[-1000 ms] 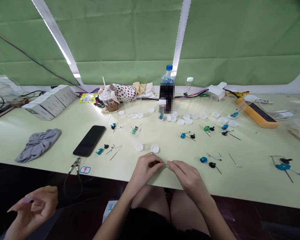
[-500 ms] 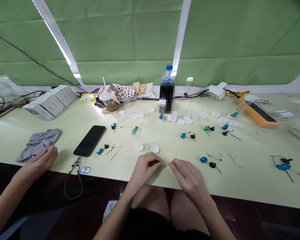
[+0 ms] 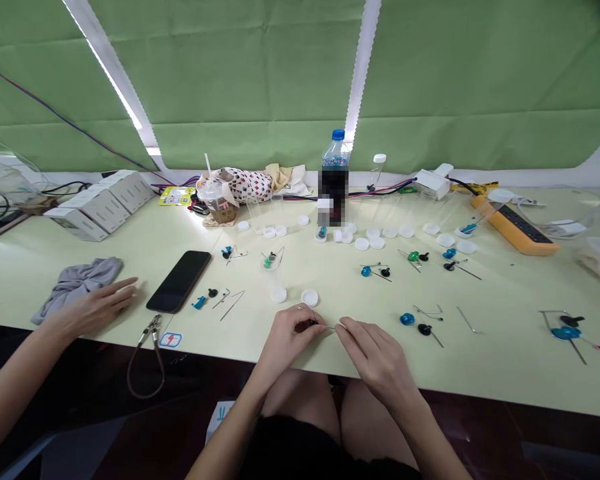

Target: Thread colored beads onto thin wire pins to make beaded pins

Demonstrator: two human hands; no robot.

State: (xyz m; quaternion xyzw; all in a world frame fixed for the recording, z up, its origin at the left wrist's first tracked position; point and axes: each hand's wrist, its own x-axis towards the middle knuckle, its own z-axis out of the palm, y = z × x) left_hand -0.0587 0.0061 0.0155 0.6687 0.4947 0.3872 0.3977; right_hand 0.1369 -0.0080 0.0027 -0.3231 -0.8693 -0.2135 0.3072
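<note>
My left hand (image 3: 293, 333) is closed in a pinch at the table's front edge, with a small dark part mostly hidden in its fingers. A thin metal wire (image 3: 331, 327) runs from that pinch to my right hand (image 3: 373, 347), whose fingertips also close on it. Beyond my left hand lie a white cap (image 3: 309, 297) and a clear tube with a white cap (image 3: 279, 294). To the right of my right hand are a blue knob-like piece (image 3: 407, 319), a black disc with a stem (image 3: 425, 329) and a loose bent wire (image 3: 468, 320).
At the left, another person's hand (image 3: 100, 307) rests by a grey cloth (image 3: 83, 280). Nearby lies a black phone (image 3: 179, 281). Behind stand a drink cup (image 3: 221, 203), a bottle (image 3: 336, 177), several capped tubes and an orange power strip (image 3: 517, 230). Small part sets are scattered across the table.
The other person's hand at the left has moved right and opened out its fingers toward the phone. My hands have hardly moved and still pinch the wire.
</note>
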